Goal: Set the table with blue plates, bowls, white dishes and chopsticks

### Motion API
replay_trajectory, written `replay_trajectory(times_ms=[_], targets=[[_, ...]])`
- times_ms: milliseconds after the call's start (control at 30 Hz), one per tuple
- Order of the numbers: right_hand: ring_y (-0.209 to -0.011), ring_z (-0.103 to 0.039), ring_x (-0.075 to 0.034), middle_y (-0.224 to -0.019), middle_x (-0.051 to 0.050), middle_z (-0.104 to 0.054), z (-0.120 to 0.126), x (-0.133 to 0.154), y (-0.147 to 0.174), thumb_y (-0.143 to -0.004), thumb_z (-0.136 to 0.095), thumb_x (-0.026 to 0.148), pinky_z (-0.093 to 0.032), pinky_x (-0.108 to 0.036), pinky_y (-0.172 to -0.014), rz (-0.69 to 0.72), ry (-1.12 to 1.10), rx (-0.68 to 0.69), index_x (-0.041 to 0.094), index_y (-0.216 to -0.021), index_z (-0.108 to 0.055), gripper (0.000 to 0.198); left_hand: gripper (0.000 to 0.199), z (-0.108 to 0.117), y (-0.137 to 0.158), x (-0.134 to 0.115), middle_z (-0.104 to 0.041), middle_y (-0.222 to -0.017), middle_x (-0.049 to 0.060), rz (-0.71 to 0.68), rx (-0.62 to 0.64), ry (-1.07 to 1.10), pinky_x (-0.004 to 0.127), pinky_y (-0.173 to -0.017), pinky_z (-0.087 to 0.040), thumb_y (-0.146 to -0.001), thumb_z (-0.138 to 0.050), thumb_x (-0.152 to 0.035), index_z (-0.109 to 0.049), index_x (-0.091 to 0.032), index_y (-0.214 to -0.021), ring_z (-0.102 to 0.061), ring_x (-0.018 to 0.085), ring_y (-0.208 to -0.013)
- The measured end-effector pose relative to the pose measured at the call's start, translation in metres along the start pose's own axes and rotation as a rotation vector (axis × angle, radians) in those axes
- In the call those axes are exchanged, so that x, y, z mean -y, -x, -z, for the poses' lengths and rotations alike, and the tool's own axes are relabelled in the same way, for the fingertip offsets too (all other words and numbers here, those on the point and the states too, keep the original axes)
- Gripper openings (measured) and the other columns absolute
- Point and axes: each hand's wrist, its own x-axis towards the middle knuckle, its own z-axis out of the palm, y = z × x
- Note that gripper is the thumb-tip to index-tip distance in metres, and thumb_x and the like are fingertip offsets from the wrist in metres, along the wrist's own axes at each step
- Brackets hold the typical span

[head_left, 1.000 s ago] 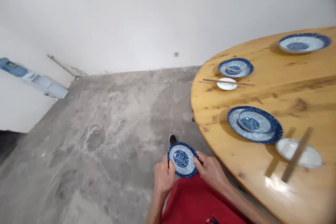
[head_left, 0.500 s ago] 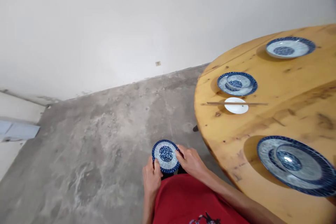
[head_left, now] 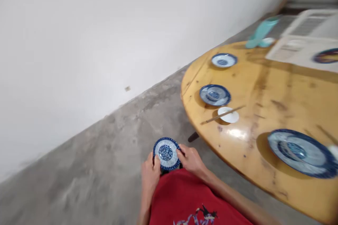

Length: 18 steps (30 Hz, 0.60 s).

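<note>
A blue-and-white patterned plate [head_left: 166, 153] is held in front of my red shirt, above the floor. My left hand [head_left: 151, 167] grips its lower left rim, thumb on top. On the right rim, my right hand [head_left: 189, 158] is closed with its thumb over the edge. The fingers beneath the plate are hidden. Nearest on the wooden table [head_left: 253, 112] is a large patterned plate [head_left: 314, 158] with a bowl on it. A smaller plate [head_left: 221, 100] with a bowl stands farther back, beside a white dish [head_left: 232, 116] with chopsticks [head_left: 208, 121] across it.
Toward the table's far side is another blue-rimmed dish [head_left: 224, 59]. Behind it are a blurred turquoise object [head_left: 264, 30] and a white box-like thing [head_left: 293, 47]. A table leg [head_left: 193, 136] shows under the edge. A white wall [head_left: 92, 42] rises beyond the concrete floor [head_left: 111, 158].
The view has swung right, bringing the turquoise object and the white box-like thing into sight. Both hands keep hold of the plate in front of the shirt.
</note>
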Motion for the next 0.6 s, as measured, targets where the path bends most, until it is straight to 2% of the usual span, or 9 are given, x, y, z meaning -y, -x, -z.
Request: replay_trajectory(times_ms=[100, 233, 400, 500, 600], targets=[[-0.056, -0.053, -0.017, -0.061, -0.004, -0.059, -0.006, 0.017, -0.03, -0.09, -0.037, 0.04, -0.032, -0.028, -0.059, -0.075, -0.015, -0.094, 0.025, -0.069, -0.039, 0.026, 0.038, 0.017, -0.055, 0.005, -0.061, -0.059, 0.001, -0.058, 0.083, 0.067, 0.026, -0.056, -0.043, -0.098, -0.033, -0.046, -0.057, -0.021, -0.083, -0.058, 0.017, -0.051], [-0.056, -0.053, -0.017, -0.059, -0.002, -0.055, -0.001, 0.02, -0.064, -0.091, -0.033, 0.036, -0.034, -0.028, -0.059, -0.179, -0.062, -0.26, 0.025, -0.069, -0.039, 0.025, 0.036, 0.022, -0.123, -0.012, -0.061, -0.062, 0.001, -0.197, 0.219, 0.004, 0.025, -0.056, -0.042, -0.098, -0.032, -0.045, -0.052, -0.023, -0.079, -0.06, 0.016, -0.052], [-0.057, -0.057, -0.019, -0.059, -0.002, -0.056, 0.012, 0.0, -0.124, -0.093, -0.033, 0.038, -0.035, -0.027, -0.055, -0.289, -0.141, -0.373, 0.024, -0.072, -0.048, 0.029, 0.036, 0.012, -0.211, -0.047, -0.062, -0.063, 0.003, -0.318, 0.329, -0.1, 0.025, -0.056, -0.041, -0.099, -0.03, -0.044, -0.053, -0.023, -0.08, -0.061, 0.016, -0.052], [-0.058, -0.058, -0.018, -0.061, -0.001, -0.056, 0.023, -0.016, -0.174, -0.095, -0.033, 0.037, -0.036, -0.027, -0.057, -0.286, -0.173, -0.415, 0.023, -0.074, -0.051, 0.031, 0.037, 0.006, -0.267, -0.067, -0.06, -0.06, 0.002, -0.349, 0.347, -0.134, 0.025, -0.056, -0.041, -0.099, -0.031, -0.045, -0.054, -0.023, -0.081, -0.06, 0.016, -0.051], [-0.058, -0.057, -0.017, -0.062, -0.002, -0.057, 0.039, -0.027, -0.229, -0.094, -0.033, 0.037, -0.035, -0.028, -0.059, -0.272, -0.168, -0.463, 0.023, -0.071, -0.047, 0.03, 0.036, 0.005, -0.323, -0.09, -0.059, -0.057, 0.001, -0.343, 0.352, -0.136, 0.026, -0.054, -0.041, -0.1, -0.032, -0.047, -0.053, -0.024, -0.081, -0.058, 0.016, -0.048]])
